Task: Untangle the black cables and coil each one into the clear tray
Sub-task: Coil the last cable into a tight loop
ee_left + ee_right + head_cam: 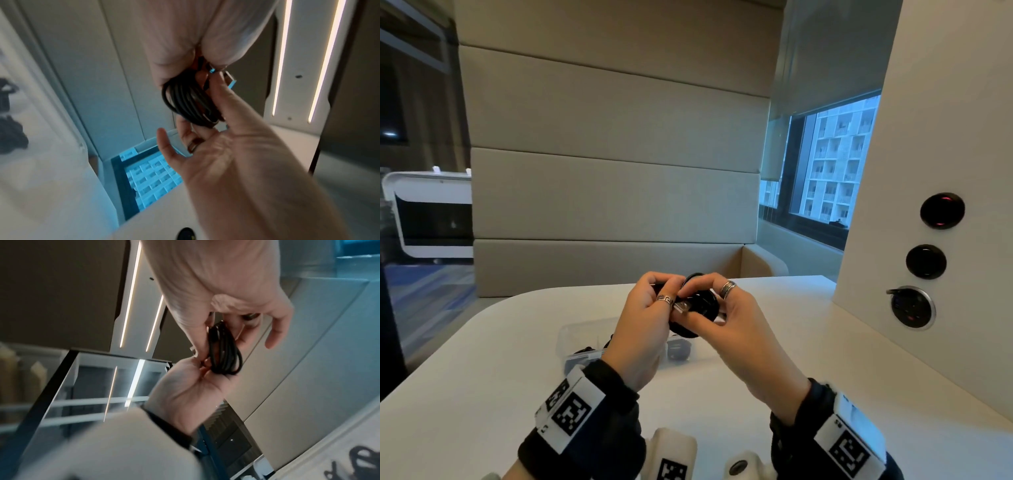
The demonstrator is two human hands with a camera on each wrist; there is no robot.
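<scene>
A black cable (700, 303), wound into a small coil, is held in the air by both hands over the white table. My left hand (669, 294) pinches the coil beside its silver USB plug (683, 306). My right hand (707, 291) curls thumb and fingers round the coil's right side. In the left wrist view the coil (189, 100) hangs between the two hands, with the plug (230, 78) sticking out. The right wrist view shows the same coil (224, 352). The clear tray (582, 329) lies below the hands with other black cables (678, 349) inside.
A white wall panel (893, 171) with round black sockets (941, 210) borders the table (482, 377) on the right. A beige padded bench back stands behind the table. White marker-tagged devices (671, 455) sit at the near edge.
</scene>
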